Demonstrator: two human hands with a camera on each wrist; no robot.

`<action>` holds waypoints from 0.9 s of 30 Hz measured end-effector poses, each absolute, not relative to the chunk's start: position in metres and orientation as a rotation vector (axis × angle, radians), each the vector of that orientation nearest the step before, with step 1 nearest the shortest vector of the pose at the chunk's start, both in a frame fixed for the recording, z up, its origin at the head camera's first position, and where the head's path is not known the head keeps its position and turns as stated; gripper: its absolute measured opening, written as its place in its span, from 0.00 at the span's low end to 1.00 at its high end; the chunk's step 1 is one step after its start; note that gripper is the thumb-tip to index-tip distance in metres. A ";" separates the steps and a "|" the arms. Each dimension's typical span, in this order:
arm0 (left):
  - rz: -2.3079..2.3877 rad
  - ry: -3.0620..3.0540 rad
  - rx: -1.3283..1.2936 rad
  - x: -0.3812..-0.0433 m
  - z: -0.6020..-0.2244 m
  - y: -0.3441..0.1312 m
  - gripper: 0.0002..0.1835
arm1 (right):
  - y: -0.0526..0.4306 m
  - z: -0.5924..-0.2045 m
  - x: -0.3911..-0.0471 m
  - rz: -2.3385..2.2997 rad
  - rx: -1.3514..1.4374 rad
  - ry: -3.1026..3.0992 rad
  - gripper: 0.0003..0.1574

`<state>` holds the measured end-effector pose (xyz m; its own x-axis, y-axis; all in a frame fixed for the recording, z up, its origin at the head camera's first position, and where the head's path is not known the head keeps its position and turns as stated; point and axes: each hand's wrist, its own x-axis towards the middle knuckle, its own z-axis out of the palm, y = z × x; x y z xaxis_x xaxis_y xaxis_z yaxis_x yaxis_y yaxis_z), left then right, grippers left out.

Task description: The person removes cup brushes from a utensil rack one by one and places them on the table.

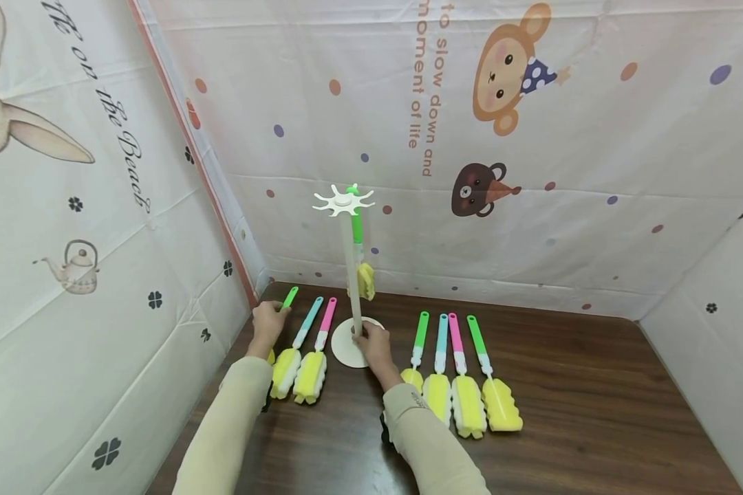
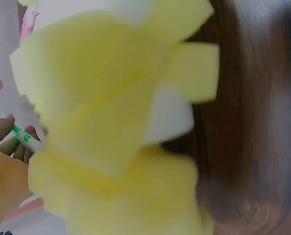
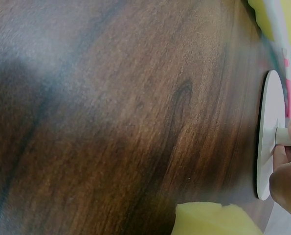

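At the left of the head view, my left hand (image 1: pixel 267 326) pinches the green handle (image 1: pixel 289 298) of a sponge bottle brush, whose yellow head is mostly behind the sleeve. In the left wrist view, the fingers curl round that green and white handle (image 2: pixel 27 137), and yellow sponge fills much of the picture. My right hand (image 1: pixel 376 347) grips the post of a white stand (image 1: pixel 352 275) just above its round base (image 3: pixel 270 142). The stand is upright with a ring of hooks on top. One green-handled brush (image 1: pixel 357 227) hangs from a hook at its back.
Beside my left hand lie a blue-handled brush (image 1: pixel 310 322) and a pink-handled brush (image 1: pixel 327 316). Right of the stand several more brushes lie in a row, the outermost a green-handled brush (image 1: pixel 501 405). Printed cloth walls (image 1: pixel 371 137) border the brown wooden table (image 1: pixel 582 385).
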<state>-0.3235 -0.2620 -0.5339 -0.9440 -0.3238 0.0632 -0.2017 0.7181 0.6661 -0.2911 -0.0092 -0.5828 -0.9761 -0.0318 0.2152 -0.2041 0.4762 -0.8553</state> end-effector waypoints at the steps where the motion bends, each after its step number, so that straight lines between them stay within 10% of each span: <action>1: -1.024 -2.753 0.428 -0.324 -0.535 -0.260 0.19 | -0.009 -0.583 -0.291 1.515 0.206 -2.549 0.08; 27: -0.957 -2.900 0.467 -0.326 -0.551 -0.238 0.12 | -0.007 -0.581 -0.290 1.528 0.219 -2.558 0.11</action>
<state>-0.3259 -0.2378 -0.5514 -0.9530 -0.2996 -0.0447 -0.2674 0.7627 0.5888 -0.2901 -0.0071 -0.5807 -0.9776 -0.0465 0.2054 -0.2029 0.4693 -0.8594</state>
